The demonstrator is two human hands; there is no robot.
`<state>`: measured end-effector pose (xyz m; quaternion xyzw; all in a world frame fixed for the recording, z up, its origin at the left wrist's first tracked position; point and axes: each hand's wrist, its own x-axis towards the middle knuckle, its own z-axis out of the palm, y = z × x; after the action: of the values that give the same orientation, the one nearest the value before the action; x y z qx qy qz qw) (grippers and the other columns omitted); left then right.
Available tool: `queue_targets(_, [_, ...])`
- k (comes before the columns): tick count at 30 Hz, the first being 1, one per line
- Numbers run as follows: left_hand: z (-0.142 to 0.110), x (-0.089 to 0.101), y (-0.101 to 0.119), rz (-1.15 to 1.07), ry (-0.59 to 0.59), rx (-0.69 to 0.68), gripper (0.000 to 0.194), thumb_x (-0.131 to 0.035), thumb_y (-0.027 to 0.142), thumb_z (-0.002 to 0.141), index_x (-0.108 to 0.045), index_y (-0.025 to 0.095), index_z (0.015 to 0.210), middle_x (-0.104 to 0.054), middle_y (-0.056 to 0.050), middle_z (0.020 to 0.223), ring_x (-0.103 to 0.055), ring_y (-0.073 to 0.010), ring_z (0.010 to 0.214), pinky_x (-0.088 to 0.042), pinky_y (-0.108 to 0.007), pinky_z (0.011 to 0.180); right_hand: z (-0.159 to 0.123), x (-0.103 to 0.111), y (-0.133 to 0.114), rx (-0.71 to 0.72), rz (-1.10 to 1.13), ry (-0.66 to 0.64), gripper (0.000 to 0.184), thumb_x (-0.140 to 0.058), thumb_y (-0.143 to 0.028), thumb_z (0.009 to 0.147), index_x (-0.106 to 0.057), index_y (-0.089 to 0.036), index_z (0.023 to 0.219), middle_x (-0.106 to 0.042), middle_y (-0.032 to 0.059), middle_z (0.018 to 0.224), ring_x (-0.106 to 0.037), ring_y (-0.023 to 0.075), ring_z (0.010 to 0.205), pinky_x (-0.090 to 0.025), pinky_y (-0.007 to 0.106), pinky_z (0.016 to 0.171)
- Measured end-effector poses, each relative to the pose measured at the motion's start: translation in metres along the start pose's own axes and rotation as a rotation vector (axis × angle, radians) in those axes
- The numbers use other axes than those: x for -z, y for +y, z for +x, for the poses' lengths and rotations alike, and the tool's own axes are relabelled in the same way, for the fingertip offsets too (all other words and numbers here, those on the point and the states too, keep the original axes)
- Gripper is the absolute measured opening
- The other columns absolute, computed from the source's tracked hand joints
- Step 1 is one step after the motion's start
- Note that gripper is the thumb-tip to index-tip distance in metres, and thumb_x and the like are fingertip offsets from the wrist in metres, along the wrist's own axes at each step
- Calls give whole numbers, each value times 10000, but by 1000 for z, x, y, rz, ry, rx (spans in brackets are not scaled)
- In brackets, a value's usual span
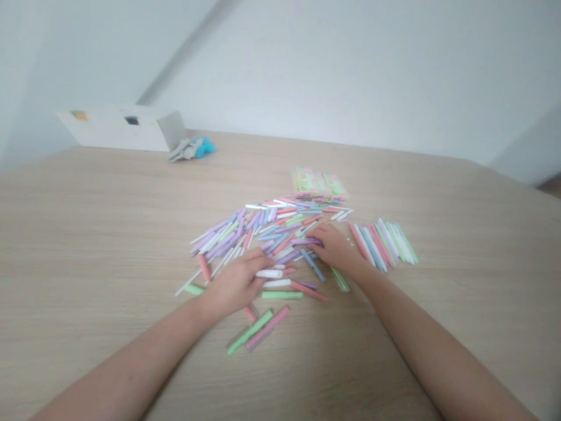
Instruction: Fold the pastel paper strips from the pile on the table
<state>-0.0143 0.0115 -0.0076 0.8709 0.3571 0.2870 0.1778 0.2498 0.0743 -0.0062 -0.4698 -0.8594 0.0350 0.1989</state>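
Note:
Coloured sticks that look like chalk lie in a loose pile [284,225] in the middle of the table. My left hand [236,282] is at the pile's near left side, closed on a white chalk stick [269,273]. At the pile's right side, my right hand [332,244] pinches a purple chalk stick [305,241]. A green chalk stick [283,295] and a red one [309,290] lie between the hands. Nearer to me rest a second green stick [249,332] and a pink stick [268,328], side by side. My fingertips are partly hidden and blurred.
Right of the pile, several chalk sticks lie in a neat row [383,244]. Behind the pile sit small green and pink boxes [319,184]. A white box [123,131] stands at the back left, with a crumpled grey and blue cloth-like thing [193,148] beside it. A wall borders the table's back.

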Motion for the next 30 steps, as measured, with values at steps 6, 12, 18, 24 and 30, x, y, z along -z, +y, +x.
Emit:
queue_targets(6, [0, 0, 0, 5, 0, 2, 308, -434, 22, 769, -610, 149, 987, -566, -56, 897, -551, -170, 861, -442, -279, 774, 10, 3, 2, 27, -2, -41, 187, -586, -83, 775, -641, -140, 945, -623, 120, 1082, -515, 236, 1040, -393, 378, 922])
queue_targets(12, [-1, 1, 1, 11, -18, 9, 302, -434, 32, 778, -614, 143, 993, -573, -63, 905, -552, -176, 876, -447, -291, 794, 7, 2, 9, 6, 11, 27, 154, -615, -122, 763, -619, -167, 910, -611, 88, 1060, -514, 217, 1007, -390, 349, 891])
queue_targets(18, [0, 1, 1, 9, -7, 6, 301, -426, 29, 772, -615, 143, 977, -574, -60, 892, -553, -175, 863, -454, -295, 786, 7, 5, 10, -52, -44, -23, 107, -620, -157, 770, -634, -154, 876, -631, 71, 909, -540, 192, 853, -385, 293, 767])
queue_targets(24, [1, 3, 3, 6, -33, 14, 337, -413, 13, 761, -616, 155, 990, -573, -61, 908, -551, -178, 885, -446, -295, 795, 6, 5, 8, -81, -70, -73, 76, -565, -162, 793, -635, -150, 820, -646, 72, 821, -545, 191, 770, -359, 274, 686])
queue_targets(30, [0, 2, 3, -2, -32, 10, 315, -420, 14, 765, -617, 149, 971, -569, -62, 902, -545, -174, 876, -441, -288, 791, 10, 7, 8, -48, -52, -130, 126, -545, -139, 793, -654, -144, 855, -673, 82, 898, -572, 188, 821, -383, 267, 724])
